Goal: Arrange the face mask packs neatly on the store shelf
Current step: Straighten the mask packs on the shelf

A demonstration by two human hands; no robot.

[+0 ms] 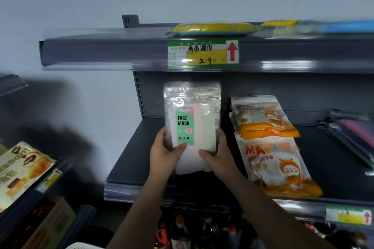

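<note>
Gripping face mask pack [192, 119] upright between left hand [166, 152], right hand [218, 156].

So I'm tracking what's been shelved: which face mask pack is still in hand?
The clear pack with the green FACE MASK label, gripped by the left hand and right hand; the two orange cartoon packs lie on the shelf.

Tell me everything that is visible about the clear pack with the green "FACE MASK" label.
The clear face mask pack is a glossy, see-through plastic pouch, slightly crinkled, with pale folded masks inside and a green label reading "FACE MASK" with a pink dot. It stands upright, label facing the camera, above the dark grey shelf, left of the orange packs and apart from them. The left hand and right hand grip its lower part from both sides, thumbs on the front. Whether its bottom edge rests on the shelf is unclear.
</note>
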